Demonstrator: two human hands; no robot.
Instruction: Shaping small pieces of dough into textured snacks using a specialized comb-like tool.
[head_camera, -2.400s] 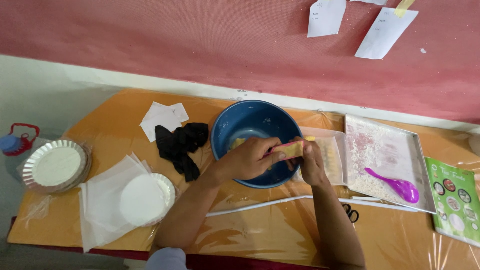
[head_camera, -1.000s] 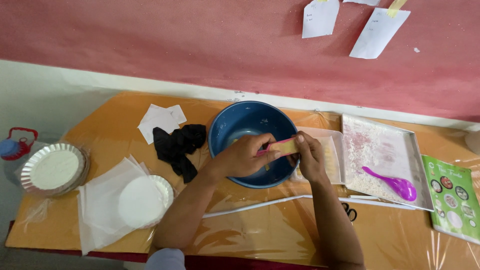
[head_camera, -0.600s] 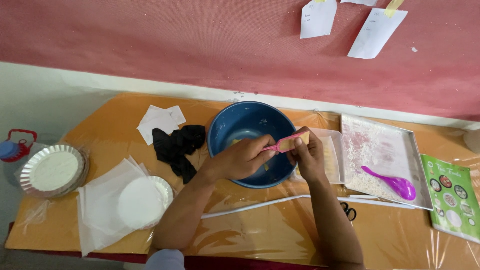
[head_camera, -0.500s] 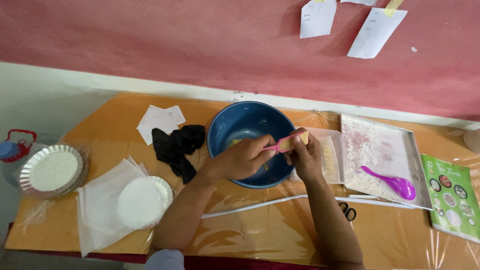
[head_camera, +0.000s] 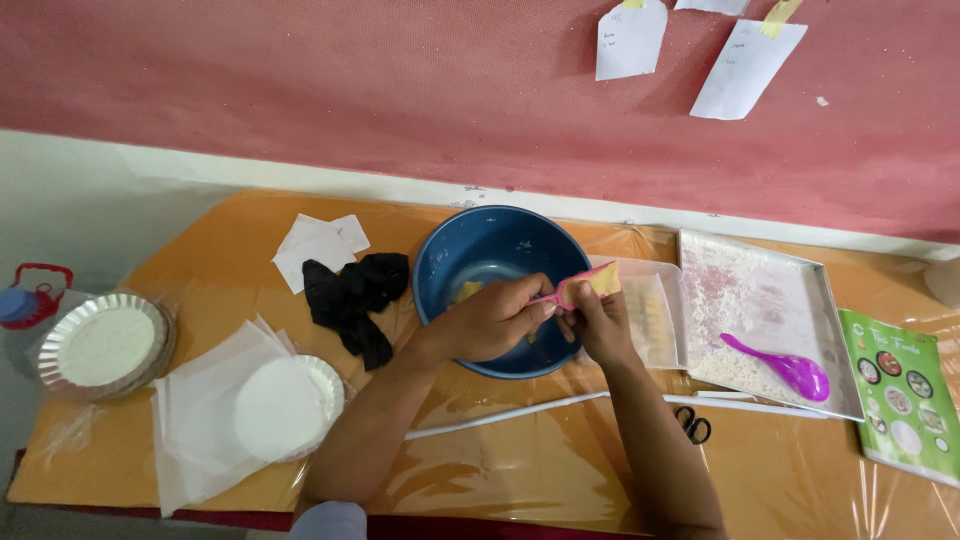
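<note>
Pink scraper (head_camera: 563, 293) with a yellowish lump (head_camera: 604, 280), pinched by both hands above the right rim of the blue bowl (head_camera: 450, 262).
Left hand (head_camera: 492, 320) grips the scraper's near end; right hand (head_camera: 602, 325) closes fingers on the lump and blade. Lump looks soft, likely sticky, and light; the thin scraper seems stiff, best held at its bare end. Tray (head_camera: 815, 300) with purple spoon (head_camera: 782, 366) at right, black cloth (head_camera: 352, 295) left.
</note>
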